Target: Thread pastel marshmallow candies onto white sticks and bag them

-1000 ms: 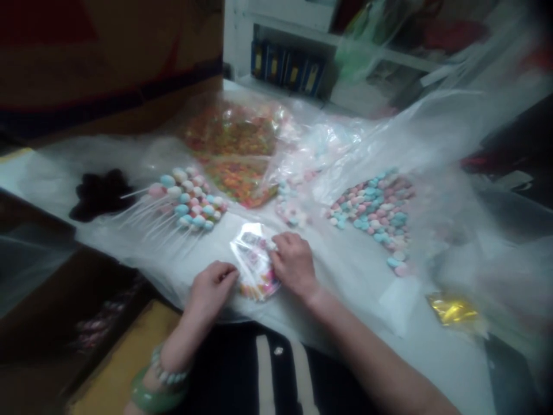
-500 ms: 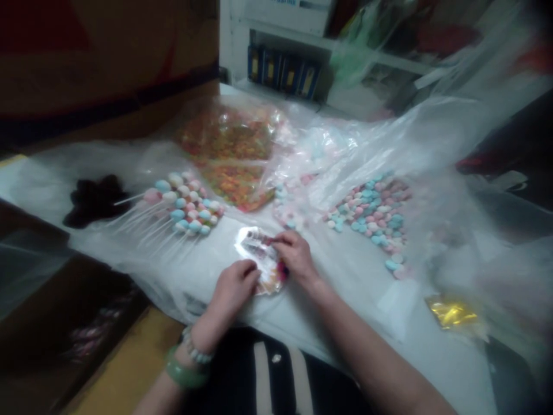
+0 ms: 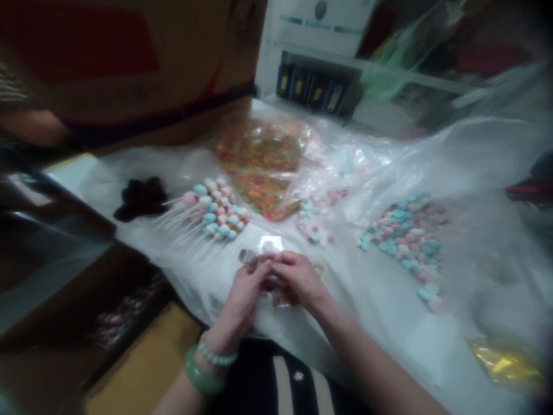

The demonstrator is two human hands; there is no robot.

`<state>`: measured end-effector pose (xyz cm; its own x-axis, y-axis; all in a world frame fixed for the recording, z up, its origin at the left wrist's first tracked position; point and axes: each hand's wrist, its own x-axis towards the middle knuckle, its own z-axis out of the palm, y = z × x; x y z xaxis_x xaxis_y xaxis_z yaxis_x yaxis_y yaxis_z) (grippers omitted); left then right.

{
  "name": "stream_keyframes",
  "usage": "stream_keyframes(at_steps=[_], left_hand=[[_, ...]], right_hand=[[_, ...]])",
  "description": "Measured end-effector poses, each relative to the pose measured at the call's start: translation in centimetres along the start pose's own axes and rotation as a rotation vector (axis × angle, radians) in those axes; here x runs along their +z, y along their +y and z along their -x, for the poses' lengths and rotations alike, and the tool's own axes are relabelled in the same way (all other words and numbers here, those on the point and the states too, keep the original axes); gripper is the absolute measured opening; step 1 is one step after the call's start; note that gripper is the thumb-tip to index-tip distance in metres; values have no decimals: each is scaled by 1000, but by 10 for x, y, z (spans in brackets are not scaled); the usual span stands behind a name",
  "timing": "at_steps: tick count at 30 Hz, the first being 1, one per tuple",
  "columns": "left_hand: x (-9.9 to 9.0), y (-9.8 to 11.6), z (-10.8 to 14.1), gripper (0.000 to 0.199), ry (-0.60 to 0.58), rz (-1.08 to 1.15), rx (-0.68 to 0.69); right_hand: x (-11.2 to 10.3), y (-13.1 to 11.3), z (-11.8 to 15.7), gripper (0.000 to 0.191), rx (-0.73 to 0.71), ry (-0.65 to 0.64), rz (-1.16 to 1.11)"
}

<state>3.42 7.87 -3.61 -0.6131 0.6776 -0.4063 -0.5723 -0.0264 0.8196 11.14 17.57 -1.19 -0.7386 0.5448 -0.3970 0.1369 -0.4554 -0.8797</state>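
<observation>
Both my hands meet over a small shiny printed plastic packet just in front of my body. My left hand, with a beaded bracelet and a green bangle at its wrist, pinches the packet's near side. Fingertips of my right hand close on it right beside the left ones. Much of the packet is covered by my fingers and blurred. To the left lie several stick lollies with pink, blue and white balls, their white sticks pointing left. Loose pink, blue and white candies are heaped at the right.
Behind lies a clear bag of orange and green candies. A dark object sits at the left, a gold packet at the right. A large cardboard box stands at back left. Plastic sheeting covers the table. Another person's arm shows at far left.
My hands have come together on the packet, which now looks crumpled between them and more hidden. The view has shifted left, and another person's arm has come into sight at far left.
</observation>
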Motion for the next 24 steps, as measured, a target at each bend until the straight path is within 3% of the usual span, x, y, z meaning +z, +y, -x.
stream_keyframes(at_steps=[4,8,12,16,20,24], left_hand=[[-9,1,-4,37,152,124,32],[-16,7,2,40,156,232,7],[-28,10,4,40,232,316,-15],[-54,20,2,37,359,345,79],[-77,41,14,39,536,333,153],[-92,50,20,45,528,431,224]], right_hand=[[7,4,-3,26,79,-45,-27],[15,14,-11,22,67,4,19],[33,19,-18,18,27,40,262],[62,19,-24,28,-48,-87,476],[89,27,-37,27,-23,-112,307],[112,49,-79,27,286,-45,28]])
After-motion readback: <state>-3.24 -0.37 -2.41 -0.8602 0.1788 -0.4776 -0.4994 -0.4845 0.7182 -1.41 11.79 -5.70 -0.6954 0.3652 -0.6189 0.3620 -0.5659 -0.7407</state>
